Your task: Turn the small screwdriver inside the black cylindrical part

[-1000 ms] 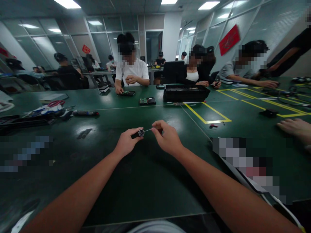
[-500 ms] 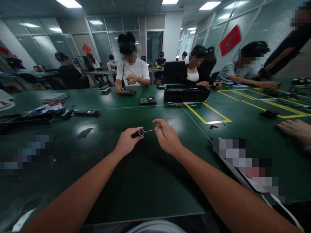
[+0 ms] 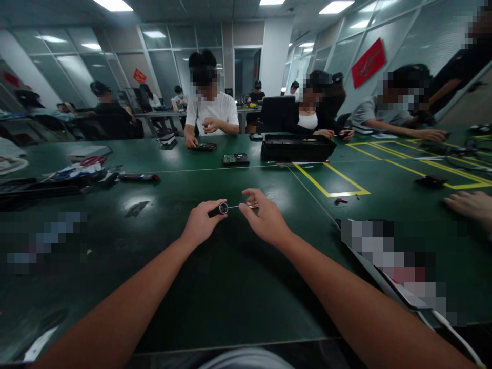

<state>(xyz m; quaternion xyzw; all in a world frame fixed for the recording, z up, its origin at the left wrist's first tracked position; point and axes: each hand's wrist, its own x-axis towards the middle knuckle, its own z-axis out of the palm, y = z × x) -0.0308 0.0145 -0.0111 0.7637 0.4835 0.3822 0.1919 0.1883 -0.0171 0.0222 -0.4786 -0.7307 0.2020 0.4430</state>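
Observation:
Above the green table, my left hand (image 3: 200, 223) is closed around a small black cylinder (image 3: 223, 208) with a silvery ring at its end. My right hand (image 3: 267, 215) grips a thin screwdriver (image 3: 251, 204) between thumb and fingers. Its slender metal shaft points left to the cylinder, and the tip appears to touch it or lie just in front; I cannot tell which. Part of the handle is covered by my fingers.
Ahead stand a circuit-board device (image 3: 236, 159) and a long black bin (image 3: 298, 148). A dark pen-like tool (image 3: 139, 177) and a tool pile (image 3: 73, 171) lie left. A small red piece (image 3: 340, 201) and a co-worker's hand (image 3: 467, 207) are on the right.
My right thumb and fingers have shifted slightly on the screwdriver, covering the red part near its shaft and showing more handle. My left hand holds the cylinder in nearly the same place.

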